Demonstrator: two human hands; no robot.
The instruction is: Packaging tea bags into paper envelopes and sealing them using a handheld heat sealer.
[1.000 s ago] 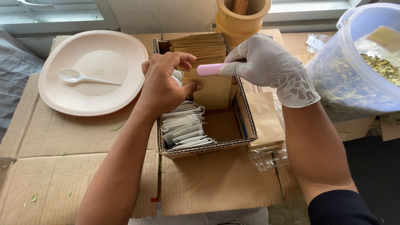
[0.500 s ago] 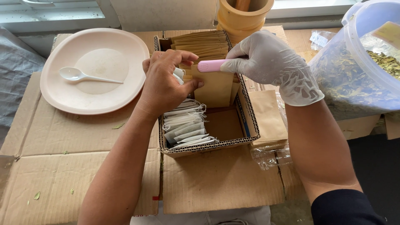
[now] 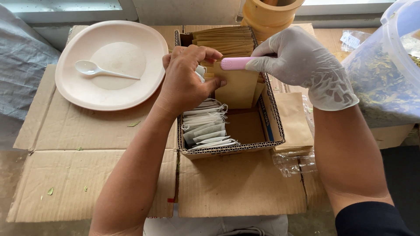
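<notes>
Over the cardboard box [image 3: 227, 148], bare left hand [image 3: 186, 81] pinching a brown paper pouch [image 3: 238, 89], gloved right hand [image 3: 302, 63] at three o'clock gripping a pink tool [image 3: 236, 63] — white plate [image 3: 144, 48] and spoon [image 3: 103, 70] at ten o'clock.

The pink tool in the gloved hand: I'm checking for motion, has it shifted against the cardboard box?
No. The pink tool stays over the brown envelope in the cardboard box, pinched by the gloved right hand.

left hand [image 3: 186, 83]: slid slightly toward box's near end, fingers pinching tighter on a white filter bag [image 3: 200, 72]
right hand [image 3: 302, 65]: barely shifted, pink tool [image 3: 236, 63] tip now nearer brown paper pouch [image 3: 238, 85]
pouch: pulled slightly more upright
</notes>
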